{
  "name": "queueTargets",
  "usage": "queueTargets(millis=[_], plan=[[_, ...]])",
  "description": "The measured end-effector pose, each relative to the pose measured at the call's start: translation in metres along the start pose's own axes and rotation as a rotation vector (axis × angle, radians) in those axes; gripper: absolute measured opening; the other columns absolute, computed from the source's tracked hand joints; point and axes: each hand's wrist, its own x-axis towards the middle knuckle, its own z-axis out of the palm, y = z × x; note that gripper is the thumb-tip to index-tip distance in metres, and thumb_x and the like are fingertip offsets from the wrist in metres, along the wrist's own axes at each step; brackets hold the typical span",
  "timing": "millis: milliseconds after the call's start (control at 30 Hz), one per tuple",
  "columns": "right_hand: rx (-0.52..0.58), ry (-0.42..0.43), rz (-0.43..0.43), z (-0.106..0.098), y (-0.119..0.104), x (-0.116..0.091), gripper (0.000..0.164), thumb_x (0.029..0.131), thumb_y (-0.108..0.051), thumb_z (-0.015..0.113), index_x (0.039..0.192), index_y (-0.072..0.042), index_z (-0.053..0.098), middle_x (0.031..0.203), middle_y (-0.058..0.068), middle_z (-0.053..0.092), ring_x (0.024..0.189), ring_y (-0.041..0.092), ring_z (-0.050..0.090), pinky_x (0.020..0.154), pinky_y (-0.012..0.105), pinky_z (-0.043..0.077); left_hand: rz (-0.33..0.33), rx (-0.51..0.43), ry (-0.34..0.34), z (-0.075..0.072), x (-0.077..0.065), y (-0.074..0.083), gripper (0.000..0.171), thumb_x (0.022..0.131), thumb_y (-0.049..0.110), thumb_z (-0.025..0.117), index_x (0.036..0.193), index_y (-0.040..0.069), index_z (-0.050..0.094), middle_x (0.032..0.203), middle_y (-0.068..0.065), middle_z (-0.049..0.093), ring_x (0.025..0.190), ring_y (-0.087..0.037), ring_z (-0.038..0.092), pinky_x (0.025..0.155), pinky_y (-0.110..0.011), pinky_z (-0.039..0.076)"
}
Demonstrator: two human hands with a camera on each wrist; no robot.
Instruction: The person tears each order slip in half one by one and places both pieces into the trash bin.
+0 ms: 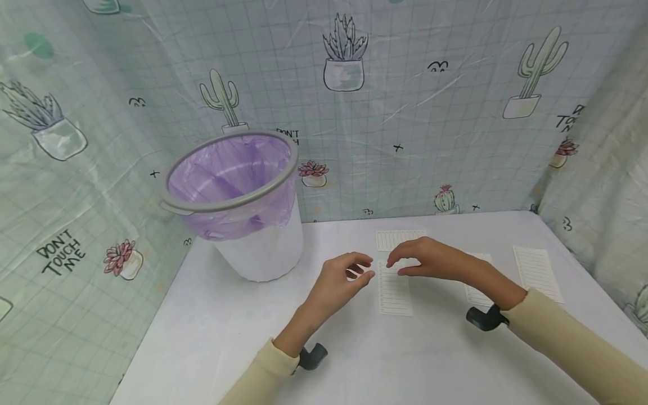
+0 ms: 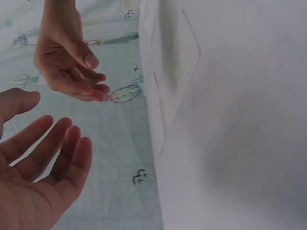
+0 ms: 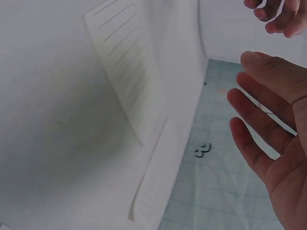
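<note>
Just below frame centre, left hand (image 1: 332, 284) and right hand (image 1: 432, 259) hover, fingers parted, loosely bent; lined sheet (image 1: 395, 295) lies there on table (image 1: 374, 365). Bin (image 1: 260, 253) left of centre.

Below the fingers (image 2: 79, 167) spreads a white counter (image 1: 364, 360); beyond and to both sides of them hangs pale, cactus-printed sheeting (image 1: 400, 107).
</note>
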Motion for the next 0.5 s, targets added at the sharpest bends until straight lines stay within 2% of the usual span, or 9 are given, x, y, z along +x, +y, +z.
queueTargets(millis=[200, 367, 500], plan=[[0.018, -0.094, 0.029, 0.010, 0.017, 0.007, 0.034, 0.089, -0.008, 0.078, 0.122, -0.014, 0.071, 0.121, -0.005, 0.071, 0.114, 0.020, 0.066, 0.096, 0.042, 0.055, -0.153, 0.077, -0.056, 0.019, 0.005, -0.016, 0.037, 0.093, 0.028, 0.077, 0.124, 0.009, 0.069, 0.113, -0.007, 0.072, 0.095, -0.016, 0.068, 0.076, -0.025, 0.056], [-0.021, -0.164, 0.022, 0.016, 0.028, 0.014, 0.039, 0.089, -0.009, 0.079, 0.127, -0.011, 0.069, 0.128, -0.002, 0.068, 0.121, 0.025, 0.063, 0.099, 0.044, 0.053, -0.269, 0.134, -0.148, 0.029, 0.010, -0.022, 0.050, 0.088, 0.036, 0.081, 0.124, 0.006, 0.066, 0.107, -0.006, 0.070, 0.086, -0.014, 0.064, 0.068, -0.025, 0.052], [-0.069, -0.195, -0.022, 0.020, 0.035, 0.019, 0.043, 0.088, -0.009, 0.080, 0.129, -0.012, 0.069, 0.131, 0.000, 0.066, 0.127, 0.025, 0.059, 0.105, 0.045, 0.049, -0.336, 0.175, -0.223, 0.037, 0.015, -0.026, 0.056, 0.084, 0.042, 0.084, 0.120, 0.005, 0.063, 0.099, -0.005, 0.064, 0.078, -0.014, 0.057, 0.065, -0.026, 0.049]])
